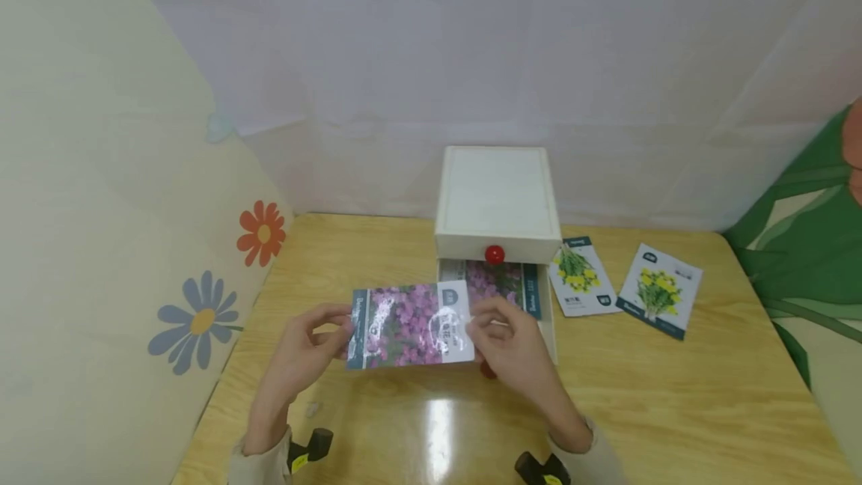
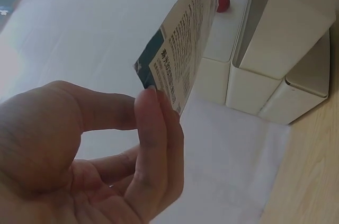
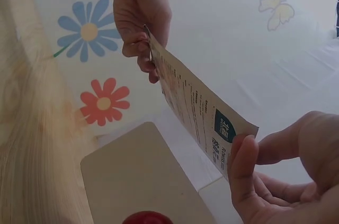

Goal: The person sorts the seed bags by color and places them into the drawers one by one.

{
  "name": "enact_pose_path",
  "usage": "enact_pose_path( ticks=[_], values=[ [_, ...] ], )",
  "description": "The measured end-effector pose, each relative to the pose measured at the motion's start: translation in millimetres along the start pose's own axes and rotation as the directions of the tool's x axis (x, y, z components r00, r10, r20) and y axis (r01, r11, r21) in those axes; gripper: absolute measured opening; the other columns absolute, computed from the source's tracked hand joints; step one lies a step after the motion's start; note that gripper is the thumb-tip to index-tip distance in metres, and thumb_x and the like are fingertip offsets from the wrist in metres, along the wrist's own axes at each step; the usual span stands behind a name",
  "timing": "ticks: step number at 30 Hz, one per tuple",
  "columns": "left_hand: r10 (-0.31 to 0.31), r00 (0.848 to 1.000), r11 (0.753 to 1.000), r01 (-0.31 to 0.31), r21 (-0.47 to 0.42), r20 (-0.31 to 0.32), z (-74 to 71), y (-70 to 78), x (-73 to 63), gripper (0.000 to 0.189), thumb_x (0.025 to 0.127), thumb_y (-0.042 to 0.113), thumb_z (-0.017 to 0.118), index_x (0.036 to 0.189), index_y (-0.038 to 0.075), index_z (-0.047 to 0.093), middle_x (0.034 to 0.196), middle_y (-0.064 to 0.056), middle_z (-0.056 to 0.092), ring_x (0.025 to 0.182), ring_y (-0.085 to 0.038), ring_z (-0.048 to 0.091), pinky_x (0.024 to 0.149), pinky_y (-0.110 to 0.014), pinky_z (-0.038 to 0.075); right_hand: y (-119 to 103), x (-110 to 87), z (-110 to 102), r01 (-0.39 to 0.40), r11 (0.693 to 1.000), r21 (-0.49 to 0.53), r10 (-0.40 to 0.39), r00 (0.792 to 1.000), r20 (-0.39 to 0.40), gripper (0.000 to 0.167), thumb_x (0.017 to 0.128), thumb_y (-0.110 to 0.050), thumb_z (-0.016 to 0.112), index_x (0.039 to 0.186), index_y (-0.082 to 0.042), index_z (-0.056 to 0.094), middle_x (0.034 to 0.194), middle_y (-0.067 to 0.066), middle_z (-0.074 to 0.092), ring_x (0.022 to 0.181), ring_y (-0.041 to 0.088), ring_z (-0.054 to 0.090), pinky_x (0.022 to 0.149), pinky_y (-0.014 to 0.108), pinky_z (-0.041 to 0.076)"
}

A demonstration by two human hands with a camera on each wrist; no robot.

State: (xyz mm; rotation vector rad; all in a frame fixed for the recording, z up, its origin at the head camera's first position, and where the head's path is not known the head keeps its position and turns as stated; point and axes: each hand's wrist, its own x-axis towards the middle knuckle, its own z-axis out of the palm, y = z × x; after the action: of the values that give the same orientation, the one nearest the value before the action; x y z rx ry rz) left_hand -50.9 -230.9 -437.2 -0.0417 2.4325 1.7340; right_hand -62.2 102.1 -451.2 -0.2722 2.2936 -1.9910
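Observation:
A seed packet (image 1: 407,324) with pink flowers on its front is held sideways, close in front of a white drawer box (image 1: 498,193). My left hand (image 1: 306,350) pinches its blue-banded end, the thumb against one face in the left wrist view. At the white end, my right hand (image 1: 515,343) grips the edge between thumb and fingers. The printed back of the packet (image 3: 193,110) shows in the right wrist view. Below the box's upper front, the lower drawer (image 1: 547,335) stands pulled out. Inside lies another pink-flower packet (image 1: 494,283), partly hidden by the held one.
Two seed packets with yellow flowers lie right of the box: one packet (image 1: 582,275) beside the drawer, another packet (image 1: 660,292) farther right. A red knob (image 1: 494,254) sits on the upper drawer front. A white cloth (image 1: 377,81) hangs behind the wooden table (image 1: 673,410).

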Motion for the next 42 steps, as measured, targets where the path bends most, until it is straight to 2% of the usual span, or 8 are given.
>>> enact_pose_path(
  ticks=[6,12,17,21,28,30,35,42],
  values=[
    [0.020,0.999,1.000,-0.019,-0.019,0.026,8.2,-0.6,3.0,0.031,0.104,0.003,0.066,0.134,0.001,0.067,0.119,-0.023,0.068,0.077,-0.023,0.077,0.074,-0.033,0.068,1.5,-4.3,-8.5,-0.035,0.999,-0.018,0.035,0.999,-0.018,0.023,0.097,-0.003,0.073,0.120,-0.001,0.068,0.109,0.017,0.069,0.103,0.030,0.076,0.079,0.030,0.068],
    [0.047,0.997,0.997,-0.043,-0.060,0.060,18.7,-3.1,8.3,0.029,0.103,0.003,0.067,0.132,0.000,0.067,0.118,-0.024,0.067,0.078,-0.024,0.078,0.075,-0.040,0.069,8.5,-8.1,-22.3,0.005,1.000,0.001,-0.005,1.000,-0.005,0.025,0.098,-0.001,0.071,0.123,0.002,0.066,0.108,0.020,0.067,0.096,0.020,0.076,0.070,0.033,0.068],
    [0.059,0.992,0.996,-0.051,-0.073,0.107,25.6,-6.4,11.6,0.038,0.102,0.002,0.068,0.140,0.002,0.063,0.122,-0.025,0.065,0.082,-0.025,0.079,0.075,-0.039,0.069,12.3,-10.3,-31.5,0.036,0.999,0.008,-0.036,0.999,-0.003,0.025,0.099,0.001,0.070,0.123,0.004,0.064,0.107,0.022,0.066,0.092,0.015,0.075,0.068,0.033,0.068],
    [0.082,0.983,0.994,-0.069,-0.083,0.165,30.9,-7.9,13.9,0.045,0.101,0.000,0.068,0.145,0.004,0.059,0.126,-0.026,0.063,0.085,-0.027,0.079,0.076,-0.040,0.069,13.2,-12.5,-37.6,0.047,0.999,0.003,-0.047,0.999,-0.020,0.025,0.098,0.002,0.070,0.123,0.005,0.064,0.105,0.022,0.066,0.089,0.014,0.075,0.067,0.032,0.068],
    [0.123,0.958,0.984,-0.085,-0.155,0.257,39.9,-7.0,19.5,0.054,0.100,-0.003,0.066,0.152,0.002,0.052,0.128,-0.027,0.060,0.087,-0.027,0.079,0.081,-0.057,0.066,15.7,-16.9,-50.0,0.004,1.000,-0.015,-0.004,0.999,-0.047,0.027,0.100,0.001,0.069,0.125,0.007,0.063,0.107,0.021,0.066,0.089,0.015,0.076,0.069,0.032,0.068],
    [0.132,0.953,0.983,-0.090,-0.160,0.272,42.3,-6.6,21.2,0.055,0.100,-0.003,0.066,0.153,0.001,0.051,0.127,-0.028,0.060,0.087,-0.026,0.079,0.081,-0.056,0.066,17.3,-17.0,-53.2,0.009,1.000,-0.024,-0.010,0.998,-0.054,0.026,0.100,0.001,0.069,0.125,0.006,0.063,0.106,0.020,0.066,0.088,0.015,0.076,0.069,0.031,0.068],
    [0.155,0.947,0.979,-0.109,-0.174,0.281,48.3,-7.4,24.9,0.055,0.100,-0.004,0.066,0.152,-0.001,0.050,0.125,-0.028,0.060,0.084,-0.022,0.079,0.079,-0.049,0.068,21.5,-18.3,-59.8,0.059,0.998,-0.033,-0.060,0.997,-0.053,0.025,0.101,0.002,0.068,0.124,0.008,0.063,0.102,0.011,0.068,0.082,0.014,0.074,0.065,0.029,0.066],
    [0.157,0.951,0.975,-0.106,-0.195,0.267,62.5,-10.3,32.5,0.054,0.100,-0.003,0.067,0.151,-0.001,0.050,0.126,-0.027,0.062,0.083,-0.019,0.078,0.081,-0.053,0.067,25.4,-23.4,-68.5,0.099,0.995,-0.017,-0.099,0.993,-0.061,0.030,0.098,0.007,0.069,0.127,0.010,0.062,0.101,0.002,0.068,0.081,0.013,0.074,0.062,0.026,0.064]
  ],
)
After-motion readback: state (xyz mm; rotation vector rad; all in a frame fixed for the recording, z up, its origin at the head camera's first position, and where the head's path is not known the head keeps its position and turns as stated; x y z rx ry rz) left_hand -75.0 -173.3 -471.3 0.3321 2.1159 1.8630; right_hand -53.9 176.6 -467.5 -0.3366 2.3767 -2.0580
